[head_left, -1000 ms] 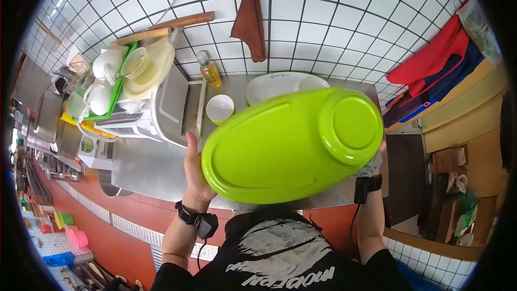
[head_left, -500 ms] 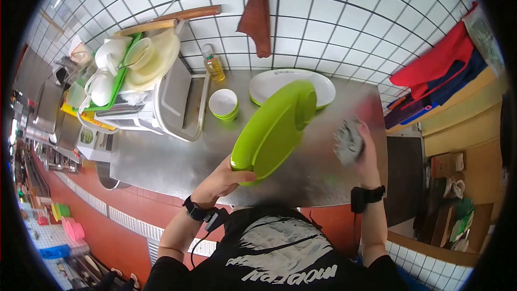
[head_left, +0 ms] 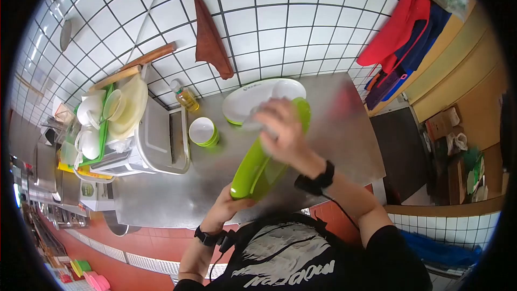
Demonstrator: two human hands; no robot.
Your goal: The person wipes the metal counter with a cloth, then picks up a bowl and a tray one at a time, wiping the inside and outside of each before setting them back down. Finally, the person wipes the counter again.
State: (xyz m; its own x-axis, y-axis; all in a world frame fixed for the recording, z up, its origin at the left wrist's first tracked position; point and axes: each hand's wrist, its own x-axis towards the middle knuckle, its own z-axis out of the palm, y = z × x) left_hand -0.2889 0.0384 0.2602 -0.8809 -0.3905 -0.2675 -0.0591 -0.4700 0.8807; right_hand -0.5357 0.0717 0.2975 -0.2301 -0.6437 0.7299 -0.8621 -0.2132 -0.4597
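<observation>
My left hand [head_left: 229, 205] grips the near end of a green oval plate [head_left: 253, 170], which is tilted up on its side above the table. My right hand [head_left: 285, 134], blurred by motion, is over the plate's far part. A crumpled grey cloth [head_left: 251, 122] shows at its fingertips, mostly covered by the hand. Behind them lies a stack of white oval plates [head_left: 237, 102] with green outsides. Left of it stands a stack of small white and green bowls [head_left: 202, 130].
The steel table [head_left: 339, 156] runs along a tiled wall. An oil bottle [head_left: 186, 99] stands at the back. On the left, a grey bin [head_left: 161, 140] sits beside a green tray with white crockery. A blurred red thing [head_left: 347, 98] lies at the back right.
My right hand has swung left from the table's right side to the plate, carrying the cloth. The plate stays in my left hand. The whole view has shifted and turned.
</observation>
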